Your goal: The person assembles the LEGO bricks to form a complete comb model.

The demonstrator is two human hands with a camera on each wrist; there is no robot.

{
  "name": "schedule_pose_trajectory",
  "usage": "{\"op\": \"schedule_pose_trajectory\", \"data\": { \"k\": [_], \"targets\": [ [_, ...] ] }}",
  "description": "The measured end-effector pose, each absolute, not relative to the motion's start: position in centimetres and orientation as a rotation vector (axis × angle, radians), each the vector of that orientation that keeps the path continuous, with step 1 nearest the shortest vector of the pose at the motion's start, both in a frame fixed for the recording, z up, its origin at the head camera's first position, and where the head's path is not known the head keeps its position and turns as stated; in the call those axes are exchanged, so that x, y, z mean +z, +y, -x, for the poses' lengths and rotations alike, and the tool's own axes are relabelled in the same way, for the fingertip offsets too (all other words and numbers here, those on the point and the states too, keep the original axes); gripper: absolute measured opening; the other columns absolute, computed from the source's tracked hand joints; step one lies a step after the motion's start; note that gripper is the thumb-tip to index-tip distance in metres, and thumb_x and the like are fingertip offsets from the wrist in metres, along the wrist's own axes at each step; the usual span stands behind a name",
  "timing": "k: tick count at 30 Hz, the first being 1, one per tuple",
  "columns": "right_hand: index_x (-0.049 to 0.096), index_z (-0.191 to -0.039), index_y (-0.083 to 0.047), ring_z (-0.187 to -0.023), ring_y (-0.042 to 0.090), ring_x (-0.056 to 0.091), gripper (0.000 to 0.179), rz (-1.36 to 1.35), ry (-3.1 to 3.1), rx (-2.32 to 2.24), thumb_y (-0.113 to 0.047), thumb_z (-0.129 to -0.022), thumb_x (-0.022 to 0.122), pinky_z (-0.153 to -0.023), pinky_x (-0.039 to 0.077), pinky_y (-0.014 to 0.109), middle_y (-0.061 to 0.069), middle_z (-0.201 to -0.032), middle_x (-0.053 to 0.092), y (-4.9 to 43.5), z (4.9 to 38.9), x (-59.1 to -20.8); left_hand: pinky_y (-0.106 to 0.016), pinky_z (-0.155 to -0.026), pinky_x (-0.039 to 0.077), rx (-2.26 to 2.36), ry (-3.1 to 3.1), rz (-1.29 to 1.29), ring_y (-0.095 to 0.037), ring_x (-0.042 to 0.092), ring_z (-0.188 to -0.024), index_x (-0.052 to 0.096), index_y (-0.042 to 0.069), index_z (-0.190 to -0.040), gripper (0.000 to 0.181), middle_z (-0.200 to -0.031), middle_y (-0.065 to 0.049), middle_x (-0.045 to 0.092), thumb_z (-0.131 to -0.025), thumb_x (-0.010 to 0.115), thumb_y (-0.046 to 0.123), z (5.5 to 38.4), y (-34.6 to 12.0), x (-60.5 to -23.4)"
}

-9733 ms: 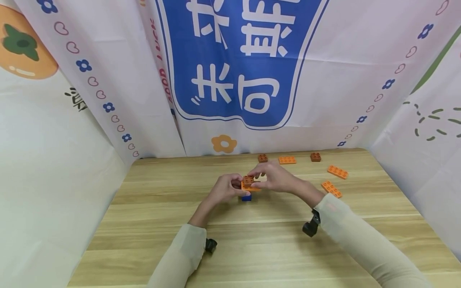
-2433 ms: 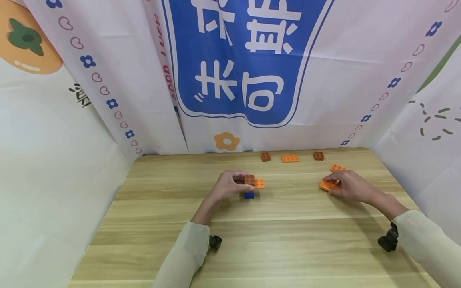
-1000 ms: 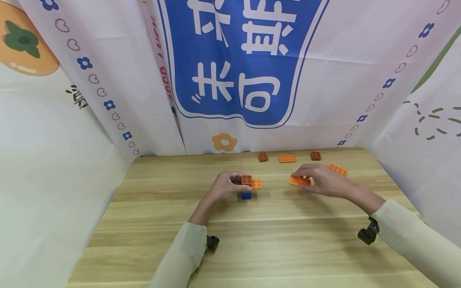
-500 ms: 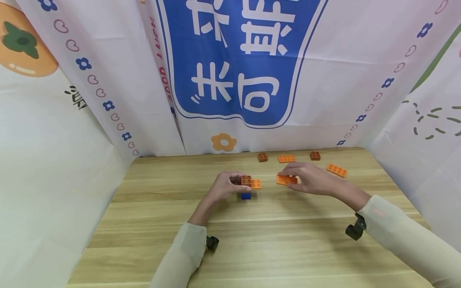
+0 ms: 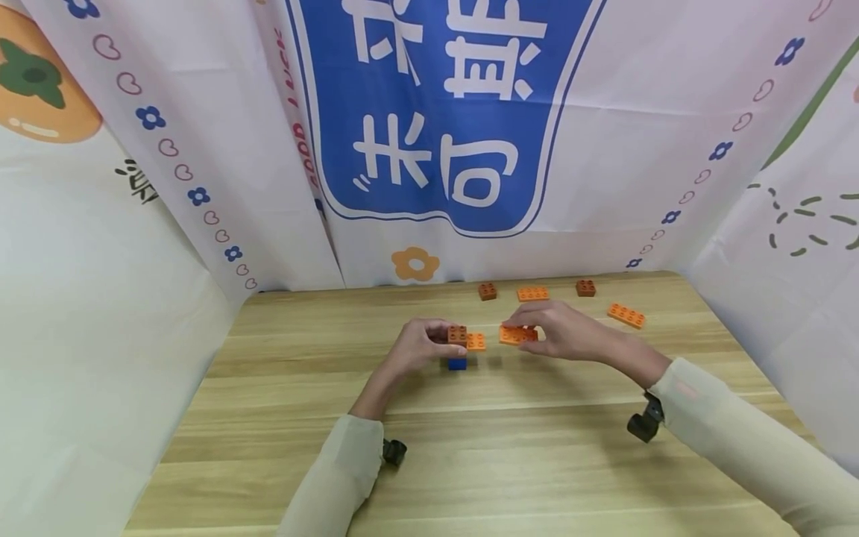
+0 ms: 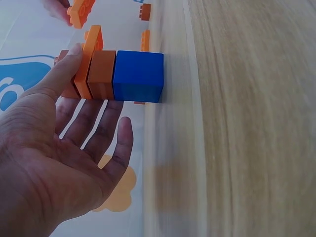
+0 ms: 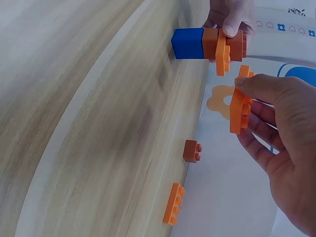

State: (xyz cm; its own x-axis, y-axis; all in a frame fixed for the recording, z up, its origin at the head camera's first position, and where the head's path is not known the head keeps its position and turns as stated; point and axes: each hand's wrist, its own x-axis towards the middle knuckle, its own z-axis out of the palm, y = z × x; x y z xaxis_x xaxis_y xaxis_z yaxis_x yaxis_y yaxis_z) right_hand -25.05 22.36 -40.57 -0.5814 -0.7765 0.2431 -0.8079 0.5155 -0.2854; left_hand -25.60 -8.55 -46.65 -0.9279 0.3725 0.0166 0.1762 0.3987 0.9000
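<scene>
Away from its earlier spot toward the desk's (image 5: 510,462) right edge, the orange plate (image 5: 511,334), pinched in the right grip (image 5: 566,330), now hangs beside the brick stack (image 5: 457,337) that the left grip (image 5: 417,347) pinches nearer the back edge, not yet joined

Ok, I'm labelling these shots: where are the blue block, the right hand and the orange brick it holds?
Blue block (image 6: 138,71): left wrist view, on its side facing the camera.
Right hand (image 7: 293,136): right wrist view, on the palm.
Orange brick (image 7: 237,111): right wrist view, on its smooth side.
</scene>
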Motion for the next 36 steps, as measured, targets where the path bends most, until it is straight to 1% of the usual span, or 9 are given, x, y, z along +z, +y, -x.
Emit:
{"op": "schedule_pose_trajectory", "data": {
  "k": [7,16,22,27,30,33,36],
  "targets": [
    [0.075,-0.128,-0.006,-0.107,0.021,0.073,0.039,-1.418,-2.652,0.583,-0.017,-0.092,0.085,-0.091,0.061,0.040,0.007,-0.122,0.076,21.3,25.5,-40.4,-0.030,-0.078,0.058,1.561,2.456,-0.464,-0.016,0.071,-0.087,0.079,0.009,-0.118,0.040,-0.100,-0.002,0.078,-0.083,0.094,0.024,25.6,-8.5,-46.5],
    [0.075,-0.128,-0.005,-0.115,0.027,0.072,0.039,-1.433,-2.630,0.614,-0.013,-0.091,0.085,-0.097,0.059,0.045,0.009,-0.125,0.076,19.9,25.9,-40.1,-0.031,-0.079,0.058,1.549,2.457,-0.451,-0.017,0.071,-0.089,0.079,0.010,-0.118,0.039,-0.101,-0.001,0.078,-0.084,0.093,0.024,25.7,-8.5,-46.5],
    [0.075,-0.128,-0.006,-0.121,0.029,0.070,0.038,-1.417,-2.654,0.615,-0.016,-0.093,0.084,-0.101,0.057,0.046,0.010,-0.128,0.075,18.6,26.2,-40.0,-0.030,-0.078,0.058,1.577,2.442,-0.472,-0.016,0.071,-0.087,0.080,0.009,-0.117,0.037,-0.101,-0.003,0.079,-0.085,0.093,0.023,25.6,-8.5,-46.6],
    [0.076,-0.127,-0.006,-0.121,0.028,0.069,0.037,-1.425,-2.657,0.633,-0.015,-0.093,0.084,-0.102,0.057,0.045,0.010,-0.128,0.075,17.7,26.4,-40.0,-0.030,-0.078,0.058,1.572,2.441,-0.493,-0.016,0.072,-0.087,0.080,0.009,-0.116,0.036,-0.101,-0.003,0.079,-0.085,0.092,0.023,25.7,-8.6,-46.7],
    [0.076,-0.127,-0.006,-0.121,0.028,0.069,0.036,-1.437,-2.648,0.630,-0.014,-0.093,0.084,-0.103,0.056,0.046,0.009,-0.128,0.075,17.2,26.6,-40.0,-0.031,-0.080,0.059,1.560,2.447,-0.501,-0.016,0.072,-0.089,0.080,0.010,-0.116,0.036,-0.102,-0.002,0.079,-0.085,0.092,0.024,25.7,-8.6,-46.6],
    [0.077,-0.126,-0.006,-0.119,0.027,0.070,0.035,-1.459,-2.624,0.642,-0.014,-0.093,0.084,-0.102,0.057,0.044,0.008,-0.125,0.076,16.8,26.8,-40.0,-0.032,-0.082,0.060,1.563,2.438,-0.507,-0.016,0.073,-0.090,0.080,0.009,-0.117,0.036,-0.104,-0.002,0.079,-0.087,0.091,0.024,25.7,-8.6,-46.7],
    [0.077,-0.124,-0.006,-0.114,0.024,0.071,0.033,-1.495,-2.591,0.668,-0.015,-0.093,0.084,-0.099,0.058,0.041,0.008,-0.123,0.077,16.3,27.0,-40.1,-0.032,-0.082,0.060,1.567,2.437,-0.514,-0.016,0.073,-0.090,0.079,0.009,-0.117,0.035,-0.104,-0.003,0.079,-0.087,0.090,0.024,25.7,-8.6,-46.8]
  ]
}}
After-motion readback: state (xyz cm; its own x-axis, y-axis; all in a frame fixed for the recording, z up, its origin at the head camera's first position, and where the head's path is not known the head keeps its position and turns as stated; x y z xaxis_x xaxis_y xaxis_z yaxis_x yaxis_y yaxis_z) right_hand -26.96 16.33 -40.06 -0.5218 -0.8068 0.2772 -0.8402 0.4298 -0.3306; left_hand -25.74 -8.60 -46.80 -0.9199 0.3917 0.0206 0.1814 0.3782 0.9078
